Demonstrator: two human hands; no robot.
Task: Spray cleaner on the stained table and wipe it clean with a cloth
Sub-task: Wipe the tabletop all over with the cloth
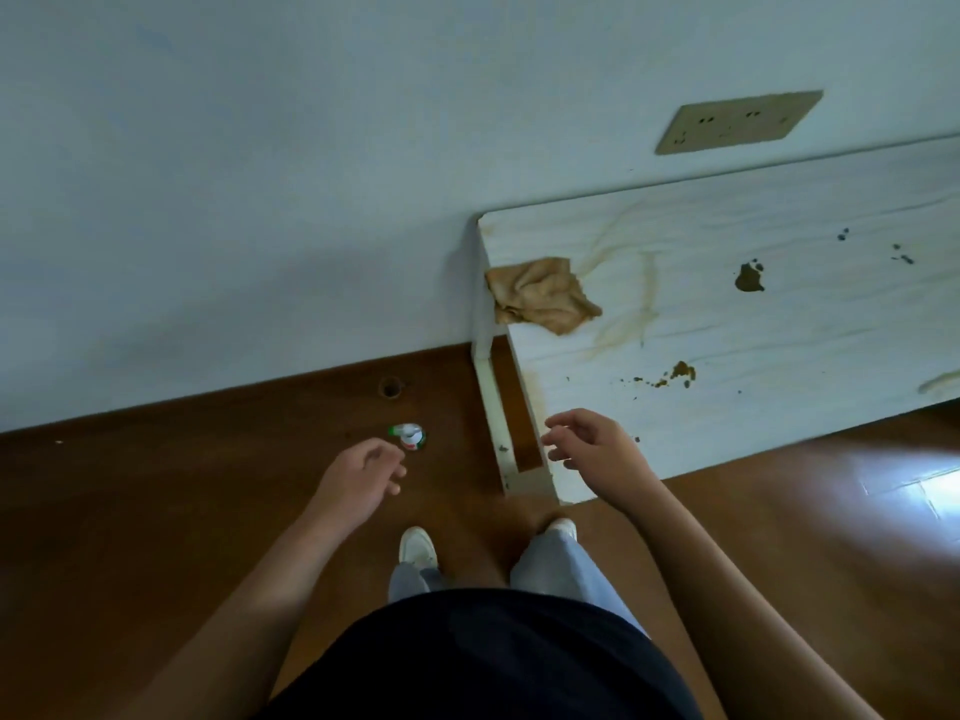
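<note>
Spray bottle (409,437), white with green and red, sits on the brown floor just past the left hand (358,478); its label is too small to read. Both hands hold nothing, fingers loosely curled and apart. The right hand (592,449) hovers by the near corner of the white table (779,330), which is cut off at right. Brown blobs (749,278) and smeared rings stain the top. A crumpled tan cloth (540,296) lies on its left edge.

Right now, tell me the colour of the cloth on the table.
Tan-brown, crumpled cloth; seen in the head view.
</note>
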